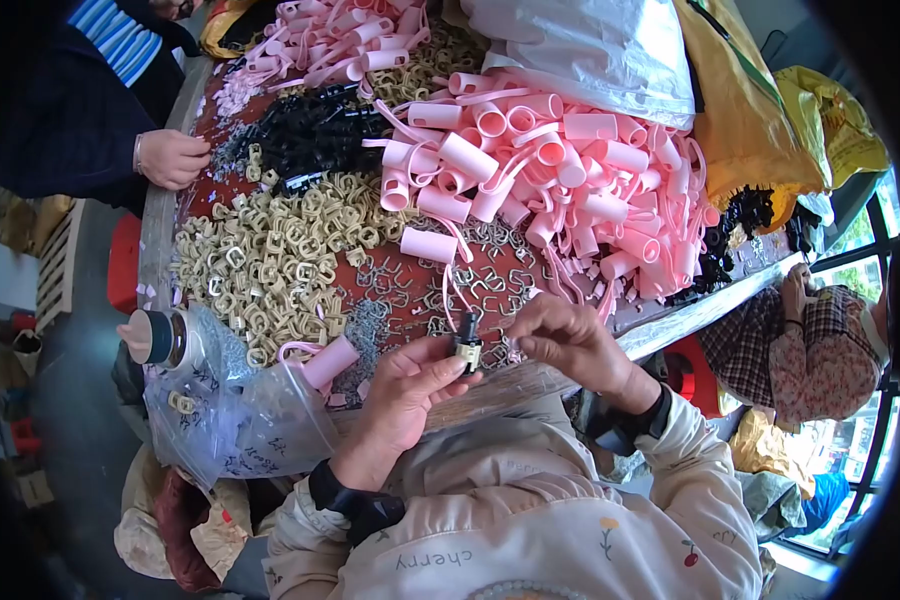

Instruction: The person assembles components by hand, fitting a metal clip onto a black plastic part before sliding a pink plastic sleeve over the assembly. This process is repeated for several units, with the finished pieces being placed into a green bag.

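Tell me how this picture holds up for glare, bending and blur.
Head view: the window at right is partly washed out, and the white bag shines; head view: the table's left edge bows, with black corners; head view: the left hand looks fairly clear, the right hand perhaps slightly softer.
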A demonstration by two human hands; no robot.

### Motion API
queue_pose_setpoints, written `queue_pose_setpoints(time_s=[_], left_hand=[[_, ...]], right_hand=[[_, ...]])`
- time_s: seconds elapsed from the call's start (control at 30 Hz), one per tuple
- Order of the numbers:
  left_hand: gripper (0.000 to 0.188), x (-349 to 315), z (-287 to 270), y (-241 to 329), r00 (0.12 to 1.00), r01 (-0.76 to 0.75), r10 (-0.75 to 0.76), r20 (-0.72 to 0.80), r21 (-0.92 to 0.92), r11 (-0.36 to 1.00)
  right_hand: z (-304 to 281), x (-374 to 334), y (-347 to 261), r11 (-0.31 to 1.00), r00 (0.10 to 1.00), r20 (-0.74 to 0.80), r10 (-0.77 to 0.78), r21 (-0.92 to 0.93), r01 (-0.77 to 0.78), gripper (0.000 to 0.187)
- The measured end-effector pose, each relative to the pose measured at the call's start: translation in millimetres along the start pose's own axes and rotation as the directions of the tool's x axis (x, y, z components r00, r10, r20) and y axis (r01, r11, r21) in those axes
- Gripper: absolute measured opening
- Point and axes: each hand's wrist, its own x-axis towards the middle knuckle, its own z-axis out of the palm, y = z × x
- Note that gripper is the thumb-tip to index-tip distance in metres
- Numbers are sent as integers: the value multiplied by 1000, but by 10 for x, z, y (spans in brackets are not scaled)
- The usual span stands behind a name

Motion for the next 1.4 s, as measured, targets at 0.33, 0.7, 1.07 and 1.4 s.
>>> queue_pose_setpoints(time_s=[0.33,0.7,1.07,1.4], left_hand=[[22,13,104,41,1000,5,-5,15,-23,1000],[23,-116,233,-13,994,69,-61,86,-91,993],[24,69,-198,158,993,-116,120,-20,156,981],[25,-141,-290,332,970,-169,166,-177,0,986]], right_hand=[[436,85,-278,869,896,-185,-404,-384,313,18],[508,-104,-69,674,747,-140,-650,-559,482,28],[194,1125,108,436,780,-61,-622,-855,281,32],[195,834,-246,689,907,10,-421,-646,327,34]])
